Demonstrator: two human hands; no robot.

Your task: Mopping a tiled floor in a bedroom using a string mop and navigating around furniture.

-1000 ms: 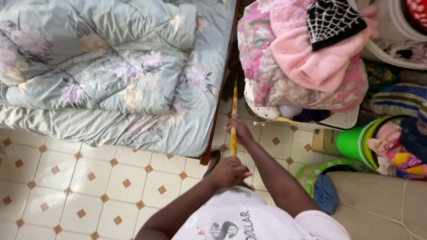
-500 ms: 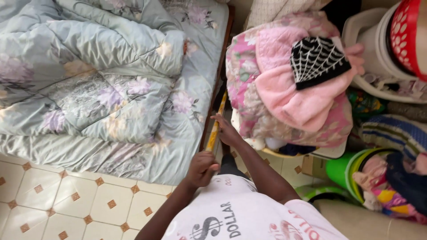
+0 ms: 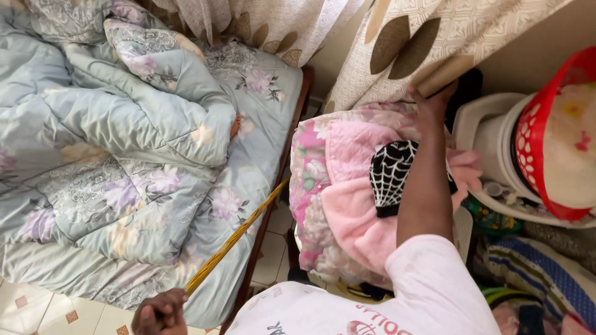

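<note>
- While the left hand (image 3: 160, 312) sits low at the frame's bottom edge, it is clenched round the near end of one long yellow stick (image 3: 239, 234); from that fist the stick runs up and to the right, its long axis slanting along the edge of the bed (image 3: 273, 186), its far end slipping down into the gap beside the bed frame.
- Right hand (image 3: 433, 99) is reached well forward, far from the stick, so the left is the nearer and the only one on it; its fingers press up against the lower hem of a patterned curtain (image 3: 434, 37); whether they pinch the cloth or merely push it cannot be told.
- Under that forearm lies one heap of pink laundry (image 3: 338, 192), topped by one black cloth with a white web pattern (image 3: 388, 177).
- Beyond the right hand, to its right, stand one white tub (image 3: 490, 133) and one red perforated basket (image 3: 534, 142).
- Left of the stick spreads one floral quilt (image 3: 124, 142); two curtain panels hang above.
</note>
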